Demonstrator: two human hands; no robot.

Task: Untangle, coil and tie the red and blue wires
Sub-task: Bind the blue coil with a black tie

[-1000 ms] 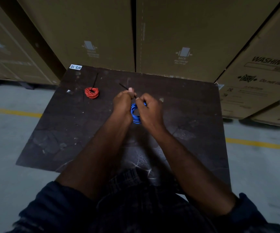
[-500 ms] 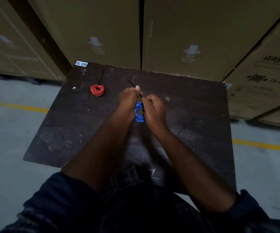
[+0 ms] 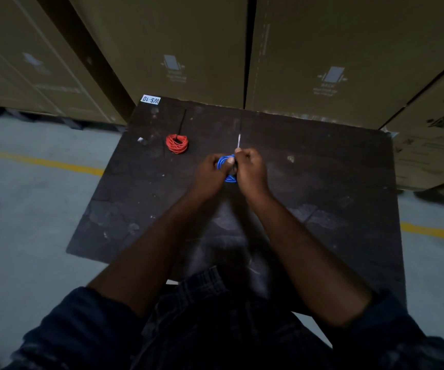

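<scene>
Blue wire [image 3: 221,161], coiled, is held between curled fingers at the table's middle. We see the left hand [image 3: 210,173] gripping its 9 o'clock side and the right hand [image 3: 251,170] pinching a thin tie [image 3: 239,141] that points to 12. At 10 o'clock from the hands, well apart, the red wire [image 3: 177,143] lies coiled on the dark table [image 3: 322,169].

And the blue coil [image 3: 226,162] is mostly buried between the left hand [image 3: 210,175] and right hand [image 3: 251,172], only slivers showing. A strip [image 3: 239,141] pokes from the right fist, lower end hidden. The tabletop's [image 3: 322,182] near edge is lost under arms and lap. A tiny scrap [image 3: 141,140] by the left edge can't be made out. The print on the boxes [image 3: 188,36] is blurred.
</scene>
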